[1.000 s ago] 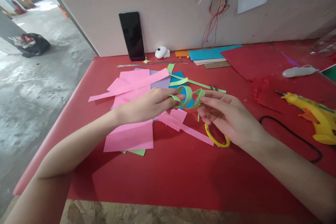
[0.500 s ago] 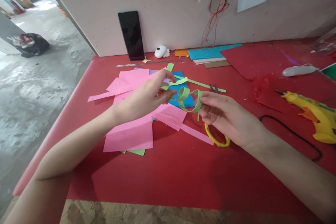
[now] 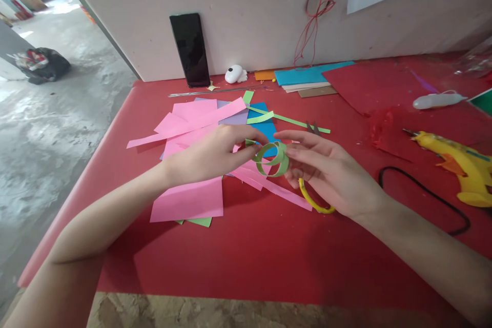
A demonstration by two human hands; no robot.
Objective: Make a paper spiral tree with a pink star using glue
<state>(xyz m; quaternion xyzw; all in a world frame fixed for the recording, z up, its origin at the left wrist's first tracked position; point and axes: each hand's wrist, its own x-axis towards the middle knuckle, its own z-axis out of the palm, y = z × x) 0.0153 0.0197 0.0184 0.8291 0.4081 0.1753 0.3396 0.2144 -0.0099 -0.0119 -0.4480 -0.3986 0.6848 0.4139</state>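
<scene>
A light green paper strip [image 3: 282, 166], curled into loops, hangs between my two hands above the red table. My left hand [image 3: 226, 148] pinches one end of it between thumb and fingers. On the other side my right hand [image 3: 330, 166] holds the curl at its fingertips, with the index finger stretched out above it. Below the hands lie pink paper sheets [image 3: 192, 200], a pink strip [image 3: 288, 196], a blue sheet [image 3: 265, 128] and more green strips [image 3: 298, 121]. Yellow-handled scissors [image 3: 313, 202] lie partly hidden under my right hand.
A yellow glue gun [image 3: 467, 169] with a black cable [image 3: 426, 189] lies at the right. Against the white wall leans a black phone [image 3: 190, 50], near a small white object [image 3: 236, 74]. Blue sheets [image 3: 307, 77] and red paper [image 3: 365, 87] lie along the back.
The green strip's loops have drawn together into a tighter curl. My left hand has moved slightly down, and my right index finger has lifted and straightened.
</scene>
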